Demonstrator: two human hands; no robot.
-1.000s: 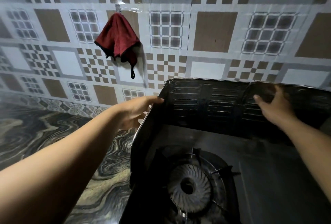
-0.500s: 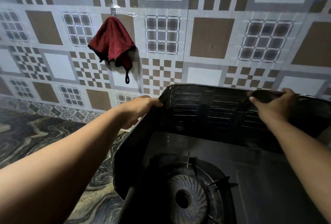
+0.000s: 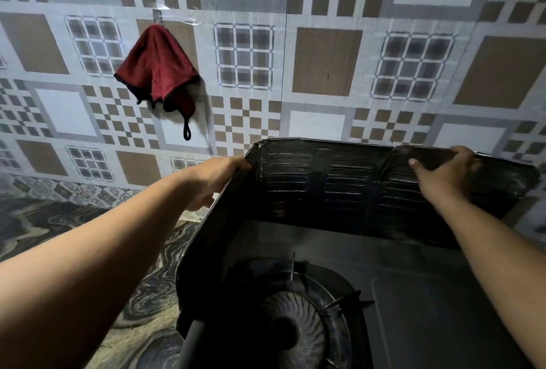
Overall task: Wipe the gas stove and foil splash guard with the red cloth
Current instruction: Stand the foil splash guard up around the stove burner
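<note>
The dark foil splash guard stands around the back and left side of the black gas stove. My left hand grips its top left corner from outside. My right hand holds the top edge of the back panel further right, fingers over the rim. The round burner with its pan support lies low in the view between my arms. The red cloth hangs bunched from a hook on the tiled wall, up and left of my left hand, apart from both hands.
A patterned tile wall rises directly behind the guard. The dark marbled countertop stretches to the left of the stove. A grey tube pokes out at the stove's near left corner.
Both hands have kept their hold on the guard while it rose slightly and its left panel swung outward. The view tilted, so the cloth and wall sit lower in frame.
</note>
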